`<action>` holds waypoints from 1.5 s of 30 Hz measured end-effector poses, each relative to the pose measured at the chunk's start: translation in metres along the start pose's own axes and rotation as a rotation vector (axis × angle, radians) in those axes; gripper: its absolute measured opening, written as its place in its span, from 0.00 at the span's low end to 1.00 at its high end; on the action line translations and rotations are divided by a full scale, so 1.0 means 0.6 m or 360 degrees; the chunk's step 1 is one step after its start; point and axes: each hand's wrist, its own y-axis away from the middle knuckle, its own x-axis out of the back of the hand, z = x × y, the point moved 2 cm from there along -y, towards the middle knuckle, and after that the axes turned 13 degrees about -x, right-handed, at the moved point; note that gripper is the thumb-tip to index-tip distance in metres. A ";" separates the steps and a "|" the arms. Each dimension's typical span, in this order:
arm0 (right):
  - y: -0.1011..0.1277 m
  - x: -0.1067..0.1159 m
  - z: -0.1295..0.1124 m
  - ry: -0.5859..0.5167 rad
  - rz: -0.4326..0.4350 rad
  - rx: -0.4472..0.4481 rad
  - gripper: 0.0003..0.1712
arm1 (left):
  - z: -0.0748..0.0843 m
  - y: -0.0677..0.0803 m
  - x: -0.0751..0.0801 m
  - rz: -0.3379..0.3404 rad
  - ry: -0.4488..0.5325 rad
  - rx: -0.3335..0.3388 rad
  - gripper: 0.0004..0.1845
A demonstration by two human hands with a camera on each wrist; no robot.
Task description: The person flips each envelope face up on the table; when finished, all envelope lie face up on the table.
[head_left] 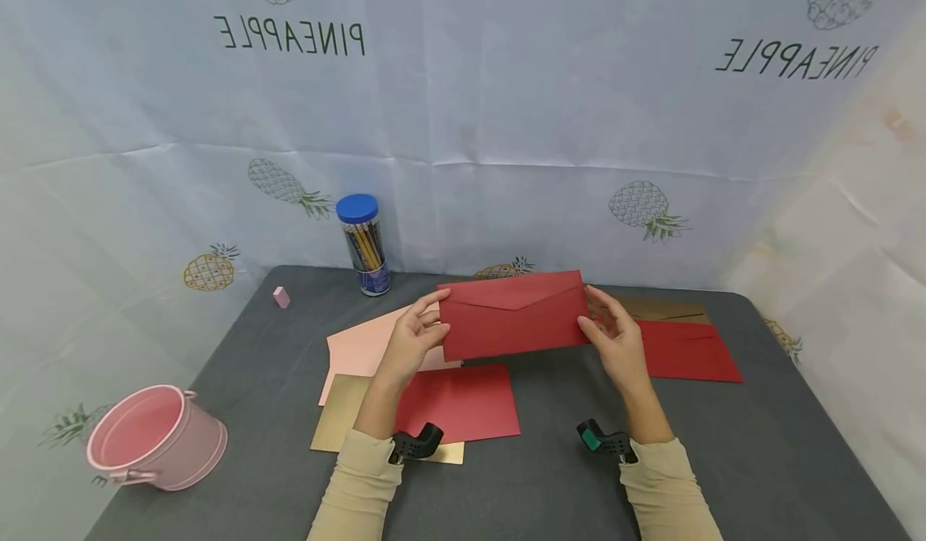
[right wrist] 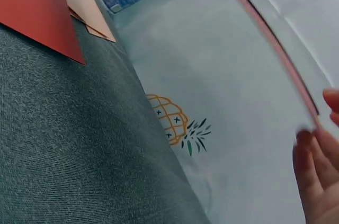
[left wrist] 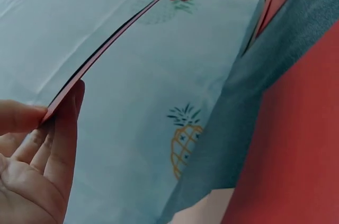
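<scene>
Both hands hold a dark red envelope up above the grey table, flap side toward the camera and flap closed. The left hand pinches its left end between thumb and fingers; the right hand grips the right end the same way.

Below it lie a second red envelope, a gold sheet partly beneath that, and a pale pink envelope partly covered by the left hand. To the right lies another red envelope, overlapping a brown one of which only the top strip shows. A clear tube of pencils with a blue cap stands at the back edge; its label is too small to read. A small pink eraser sits to its left, and a pink bucket stands at the table's near left corner.

The backdrop bears pineapple drawings and the word PINEAPPLE twice – mirrored.

The wrist views show the held envelope edge-on, a thin line – its face is hidden there.
</scene>
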 end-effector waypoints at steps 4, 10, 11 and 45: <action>-0.006 0.011 0.027 -0.0150 -0.0110 -0.0108 0.28 | -0.014 0.001 0.002 -0.0067 0.0005 0.0016 0.29; -0.007 0.023 0.043 -0.0156 -0.0178 -0.0167 0.27 | -0.028 0.005 0.004 -0.0149 0.0030 0.0060 0.29; -0.006 0.026 0.044 -0.0123 -0.0179 -0.0179 0.27 | -0.030 0.005 0.004 -0.0153 0.0036 0.0064 0.29; 0.114 0.342 0.147 0.0743 0.0101 -0.0741 0.31 | -0.149 0.012 -0.340 -0.0053 -0.0527 0.0338 0.24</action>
